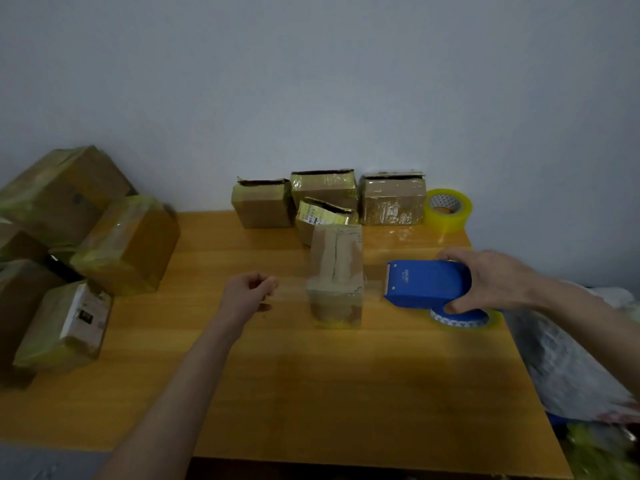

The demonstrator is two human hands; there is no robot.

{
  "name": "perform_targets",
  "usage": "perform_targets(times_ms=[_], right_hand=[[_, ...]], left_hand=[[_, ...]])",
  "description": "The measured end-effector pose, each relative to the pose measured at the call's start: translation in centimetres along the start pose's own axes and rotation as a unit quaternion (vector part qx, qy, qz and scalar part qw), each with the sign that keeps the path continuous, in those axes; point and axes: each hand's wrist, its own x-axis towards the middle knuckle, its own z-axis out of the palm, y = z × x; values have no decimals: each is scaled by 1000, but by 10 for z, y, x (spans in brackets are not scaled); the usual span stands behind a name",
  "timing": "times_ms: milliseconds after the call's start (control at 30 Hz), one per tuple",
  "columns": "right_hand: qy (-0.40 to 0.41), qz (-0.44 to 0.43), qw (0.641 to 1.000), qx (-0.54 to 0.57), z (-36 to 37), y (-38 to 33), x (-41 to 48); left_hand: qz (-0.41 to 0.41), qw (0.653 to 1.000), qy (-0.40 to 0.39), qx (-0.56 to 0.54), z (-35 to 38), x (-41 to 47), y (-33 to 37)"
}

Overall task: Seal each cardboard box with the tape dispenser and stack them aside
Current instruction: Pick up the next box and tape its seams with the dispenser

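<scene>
A box (pixel 336 271) is seen standing near the middle of the wooden bench (pixel 311 393), a seam running down its upper face. A faint strip of clear tape (pixel 292 289) is stretched level with it, its end pinched between thumb and curled fingers of the left hand (pixel 247 294), just left of the box. The blue dispenser (pixel 426 282) is gripped by the right hand (pixel 485 278), fingers curled over its back and thumb beneath, just right of the box. Four more boxes (pixel 263 206) are ranged against the wall (pixel 311 81) behind, with a yellow roll (pixel 448 209) beside them. Taped boxes are heaped in a pile (pixel 124 244) at the bench's left side.
</scene>
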Motion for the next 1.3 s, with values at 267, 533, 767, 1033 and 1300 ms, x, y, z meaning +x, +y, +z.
perform_targets(times_ms=[267,533,767,1033,1300], right_hand=[[-13,18,1000,14,5,1,4],[-20,40,999,12,14,2,12],[-31,60,998,-3,28,2,18],[-36,66,997,-21,45,-5,22],[-16,45,998,-44,48,-4,22]], left_hand=[[11,1000,23,15,5,3,-10],[-12,999,21,34,9,13,-17],[-33,997,19,61,16,25,-23],[11,978,8,209,28,25,-32],[172,904,110,375,15,17,-28]])
